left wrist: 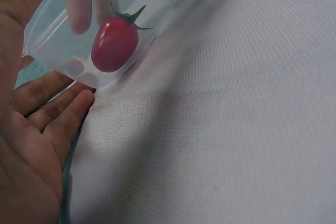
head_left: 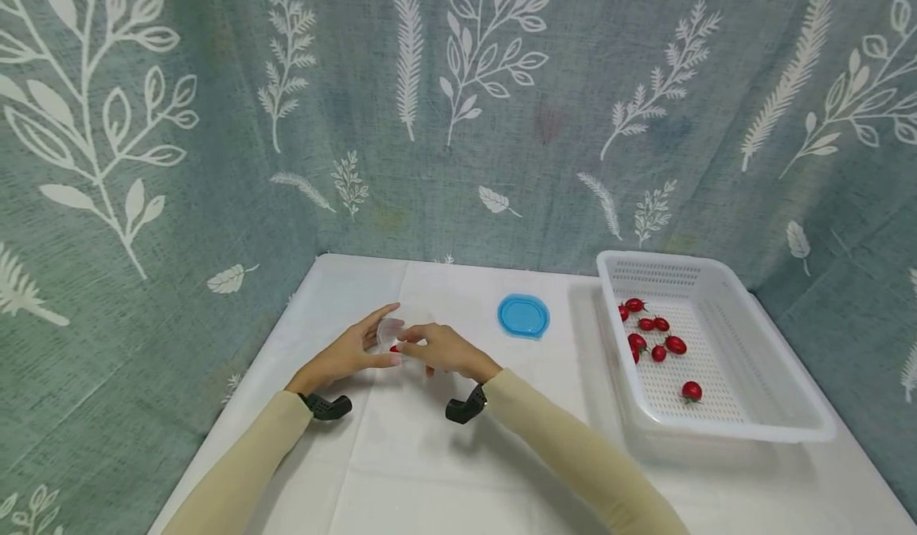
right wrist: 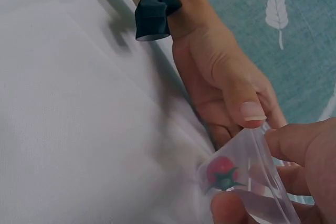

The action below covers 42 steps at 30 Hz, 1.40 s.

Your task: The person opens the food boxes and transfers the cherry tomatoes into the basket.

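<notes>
A clear plastic container [head_left: 389, 333] is tilted between the two hands at the table's left. Inside lies one cherry tomato [left wrist: 115, 44] with its green stem on, seen through the wall. My left hand [head_left: 351, 352] holds the container, its thumb at the rim and its fingers around the far side. From the right, my right hand [head_left: 444, 348] grips the container; in the right wrist view its thumb tip shows in front of the wall, with other fingers at the rim. Two of its fingertips show through the plastic in the left wrist view.
A blue lid [head_left: 524, 316] lies flat on the white-covered table [head_left: 501, 455], beyond the right hand. At the right stands a white perforated basket [head_left: 766, 376] with several cherry tomatoes [head_left: 675, 345]. Patterned green-grey cloth [head_left: 458, 201] hangs behind and beside the table.
</notes>
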{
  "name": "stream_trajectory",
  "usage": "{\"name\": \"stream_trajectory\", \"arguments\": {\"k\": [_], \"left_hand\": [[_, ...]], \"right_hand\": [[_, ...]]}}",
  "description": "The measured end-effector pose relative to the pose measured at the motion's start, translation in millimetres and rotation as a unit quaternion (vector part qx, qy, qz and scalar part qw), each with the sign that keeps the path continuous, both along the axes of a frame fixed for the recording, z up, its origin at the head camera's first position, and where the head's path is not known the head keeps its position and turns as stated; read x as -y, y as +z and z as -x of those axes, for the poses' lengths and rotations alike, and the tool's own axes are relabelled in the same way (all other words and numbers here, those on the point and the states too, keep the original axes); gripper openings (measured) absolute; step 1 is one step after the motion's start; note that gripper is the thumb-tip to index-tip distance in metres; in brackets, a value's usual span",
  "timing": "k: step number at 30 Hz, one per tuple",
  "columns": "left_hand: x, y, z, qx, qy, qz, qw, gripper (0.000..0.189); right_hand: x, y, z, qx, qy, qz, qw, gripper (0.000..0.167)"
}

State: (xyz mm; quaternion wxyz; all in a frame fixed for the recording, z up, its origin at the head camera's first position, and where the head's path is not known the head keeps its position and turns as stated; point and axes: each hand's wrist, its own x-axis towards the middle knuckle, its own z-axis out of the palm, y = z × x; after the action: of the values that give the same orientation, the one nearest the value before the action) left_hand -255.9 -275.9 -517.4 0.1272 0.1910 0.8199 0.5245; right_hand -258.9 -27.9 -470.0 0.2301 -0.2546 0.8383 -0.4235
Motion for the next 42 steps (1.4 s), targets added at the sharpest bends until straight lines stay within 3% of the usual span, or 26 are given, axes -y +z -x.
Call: {"name": "stream_trajectory", "arguments": {"k": [19, 27, 42], "left_hand": [[-1.0, -1.2, 2.3, -0.004, -0.008, -0.013, 0.9999, 0.100], [-0.2, -2.4, 2.5, -0.002, -0.010, -0.014, 0.9999, 0.100], [-0.1, -2.7, 1.0, -0.008, -0.010, -0.012, 0.9998, 0.100]], "right_hand": [[5.2, 0.9, 4.2, 0.018, 0.001, 0.003, 0.9998, 0.034], [8.7, -0.5, 6.9, 0.053, -0.024, 0.005, 0.9983, 0.030], [12.8, 3.6, 3.2, 0.027, -0.026, -0.018, 0.9991, 0.030]]}}
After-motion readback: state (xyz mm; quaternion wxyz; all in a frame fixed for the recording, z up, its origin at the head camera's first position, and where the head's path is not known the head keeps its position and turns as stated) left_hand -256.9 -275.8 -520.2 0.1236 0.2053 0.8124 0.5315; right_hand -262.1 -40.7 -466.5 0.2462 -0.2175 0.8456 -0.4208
